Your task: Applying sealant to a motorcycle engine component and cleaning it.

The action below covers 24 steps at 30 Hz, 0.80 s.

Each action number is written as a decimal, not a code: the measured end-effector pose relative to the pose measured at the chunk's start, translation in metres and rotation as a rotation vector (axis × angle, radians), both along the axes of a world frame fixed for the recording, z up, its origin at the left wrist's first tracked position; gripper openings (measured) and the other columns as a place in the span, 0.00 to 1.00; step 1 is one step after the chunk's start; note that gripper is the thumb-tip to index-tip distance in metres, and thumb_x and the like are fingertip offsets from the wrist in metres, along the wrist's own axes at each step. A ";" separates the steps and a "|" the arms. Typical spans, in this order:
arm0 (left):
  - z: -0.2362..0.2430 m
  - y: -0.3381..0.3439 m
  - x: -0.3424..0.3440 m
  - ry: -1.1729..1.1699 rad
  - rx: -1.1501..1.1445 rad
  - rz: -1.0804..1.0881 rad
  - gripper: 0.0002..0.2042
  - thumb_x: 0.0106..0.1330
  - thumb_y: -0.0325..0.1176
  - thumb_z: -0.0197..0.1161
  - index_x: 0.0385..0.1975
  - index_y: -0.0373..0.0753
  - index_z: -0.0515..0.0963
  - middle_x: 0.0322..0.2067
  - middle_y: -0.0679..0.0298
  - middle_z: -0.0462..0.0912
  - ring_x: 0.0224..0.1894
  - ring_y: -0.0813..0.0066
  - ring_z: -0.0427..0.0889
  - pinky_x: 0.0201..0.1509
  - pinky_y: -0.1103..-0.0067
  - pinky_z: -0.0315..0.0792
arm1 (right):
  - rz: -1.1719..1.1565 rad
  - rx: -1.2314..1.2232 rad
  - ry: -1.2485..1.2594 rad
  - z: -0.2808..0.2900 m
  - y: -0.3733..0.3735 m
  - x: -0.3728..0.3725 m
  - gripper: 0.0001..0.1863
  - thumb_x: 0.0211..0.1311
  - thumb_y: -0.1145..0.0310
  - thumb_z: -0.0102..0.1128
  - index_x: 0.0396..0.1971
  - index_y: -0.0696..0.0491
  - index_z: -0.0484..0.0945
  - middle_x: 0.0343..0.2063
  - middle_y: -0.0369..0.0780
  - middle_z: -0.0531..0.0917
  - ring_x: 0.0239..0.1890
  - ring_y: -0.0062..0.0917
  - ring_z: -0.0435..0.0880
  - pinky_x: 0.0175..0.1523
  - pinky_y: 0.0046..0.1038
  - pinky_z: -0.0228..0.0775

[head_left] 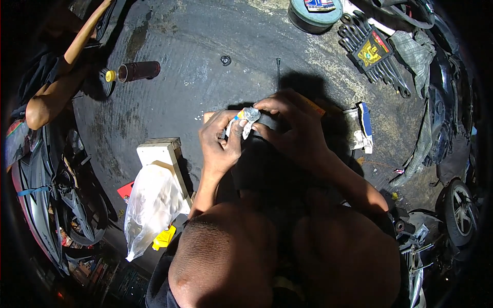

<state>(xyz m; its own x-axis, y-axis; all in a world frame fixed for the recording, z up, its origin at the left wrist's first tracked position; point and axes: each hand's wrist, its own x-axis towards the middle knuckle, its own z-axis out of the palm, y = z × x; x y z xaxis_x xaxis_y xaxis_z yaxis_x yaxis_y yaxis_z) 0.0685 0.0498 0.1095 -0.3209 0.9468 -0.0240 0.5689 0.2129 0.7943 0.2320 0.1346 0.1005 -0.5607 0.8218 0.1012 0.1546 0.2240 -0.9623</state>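
Observation:
Between the thumb and fingers of my left hand [222, 141] is a small packet [248, 115] with a crumpled silver-grey foil end and white, blue and orange parts. My right hand [290, 123] is beside it, its thumb and index finger apart and their tips close to the foil. Whether they touch it, I cannot tell. An orange strip [314, 107] shows past the back of my right hand; most of it is hidden. Both hands are above the dark floor, beyond my bent knees.
At left lie a dark bottle with a yellow cap [138, 71] and a clear plastic bag [154, 205] against a wooden block [159, 149]. A wrench set [372, 51], a round tin [316, 18] and a blue-white packet [363, 128] are at right. Another person's arm [84, 36] shows at upper left.

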 end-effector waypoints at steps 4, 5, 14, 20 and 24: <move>-0.002 -0.001 0.004 -0.046 0.022 0.012 0.05 0.60 0.28 0.61 0.32 0.35 0.81 0.26 0.58 0.83 0.29 0.64 0.80 0.39 0.74 0.67 | 0.000 -0.019 0.002 0.002 0.002 0.002 0.17 0.48 0.75 0.70 0.40 0.51 0.77 0.35 0.39 0.80 0.36 0.27 0.83 0.40 0.29 0.76; -0.001 -0.001 0.003 0.009 0.039 -0.018 0.05 0.60 0.27 0.60 0.32 0.35 0.81 0.26 0.59 0.82 0.29 0.63 0.80 0.39 0.74 0.68 | 0.013 -0.041 -0.011 0.004 0.003 0.002 0.17 0.48 0.75 0.70 0.40 0.51 0.77 0.35 0.38 0.80 0.35 0.26 0.82 0.39 0.28 0.76; -0.002 -0.001 0.003 0.070 0.067 -0.040 0.04 0.59 0.26 0.60 0.30 0.35 0.81 0.24 0.59 0.81 0.27 0.63 0.77 0.38 0.73 0.68 | 0.016 -0.096 -0.029 0.006 0.006 0.002 0.15 0.48 0.75 0.69 0.38 0.52 0.78 0.35 0.37 0.81 0.34 0.25 0.81 0.38 0.26 0.74; -0.001 -0.001 0.005 0.049 0.056 -0.028 0.04 0.58 0.26 0.60 0.30 0.35 0.81 0.24 0.58 0.81 0.28 0.62 0.77 0.39 0.73 0.69 | 0.016 -0.129 -0.029 0.003 0.006 0.002 0.14 0.48 0.74 0.69 0.37 0.52 0.78 0.36 0.37 0.80 0.34 0.26 0.81 0.38 0.26 0.74; -0.002 0.000 0.004 0.059 0.063 -0.043 0.04 0.58 0.25 0.60 0.31 0.35 0.81 0.25 0.59 0.81 0.28 0.63 0.77 0.39 0.74 0.69 | 0.034 -0.115 -0.078 0.004 0.008 0.003 0.15 0.48 0.73 0.69 0.38 0.51 0.78 0.36 0.37 0.80 0.34 0.26 0.81 0.38 0.27 0.74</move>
<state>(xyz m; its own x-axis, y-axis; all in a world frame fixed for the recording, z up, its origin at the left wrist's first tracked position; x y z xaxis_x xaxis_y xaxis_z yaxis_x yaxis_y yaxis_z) 0.0727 0.0501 0.1079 -0.2791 0.9587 0.0540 0.6227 0.1380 0.7702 0.2353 0.1421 0.1047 -0.5913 0.8056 -0.0374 0.2242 0.1196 -0.9672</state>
